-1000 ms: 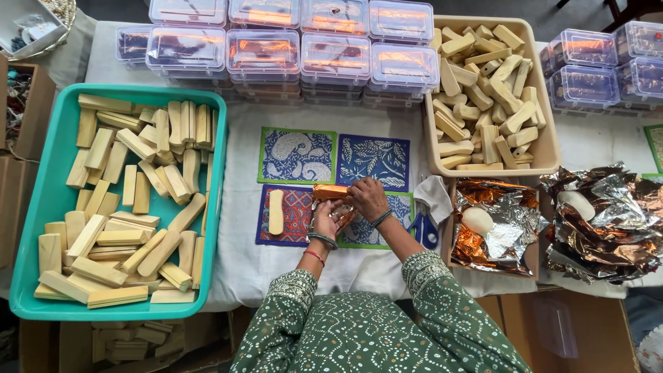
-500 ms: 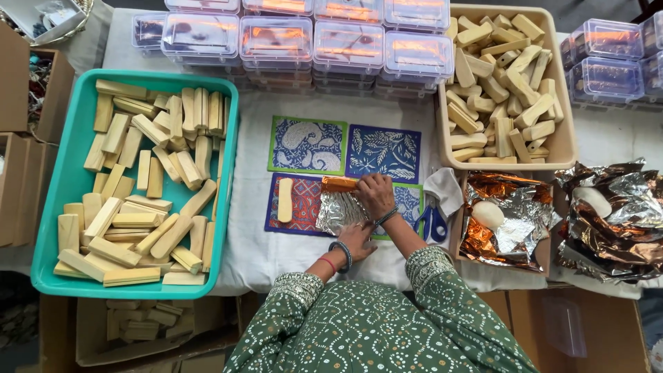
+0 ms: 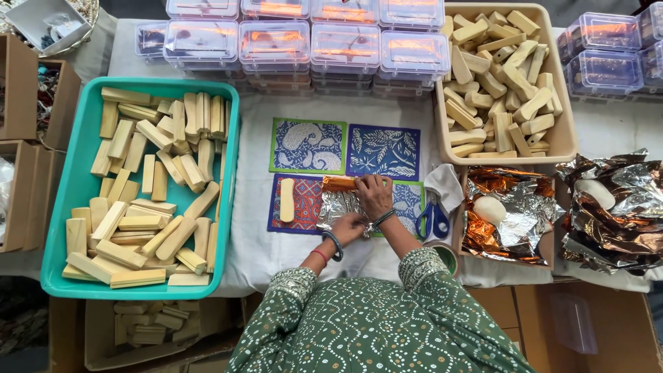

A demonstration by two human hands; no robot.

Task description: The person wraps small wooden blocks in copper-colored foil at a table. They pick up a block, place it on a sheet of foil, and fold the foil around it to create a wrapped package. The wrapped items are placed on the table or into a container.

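A silver foil sheet (image 3: 337,207) lies spread on the patterned mats (image 3: 307,145) in front of me. Its far edge is rolled into an orange-sided tube (image 3: 338,183). My right hand (image 3: 375,195) grips that roll at its right end, fingers curled over it. My left hand (image 3: 349,226) pinches the near edge of the same foil. A bare tan bar (image 3: 286,200) lies on the red mat just left of the foil, apart from both hands.
A teal tray (image 3: 69,200) of tan bars stands to the left and a beige tray (image 3: 563,141) of bars at the back right. Clear lidded boxes (image 3: 276,41) line the back. Blue-handled scissors (image 3: 435,217), a tape roll (image 3: 445,254) and crumpled foil sheets (image 3: 514,211) lie on the right.
The foil, held bunched in both hands a second ago, now lies spread on the mats. My right hand has moved to its rolled far edge and my left hand to its near edge.
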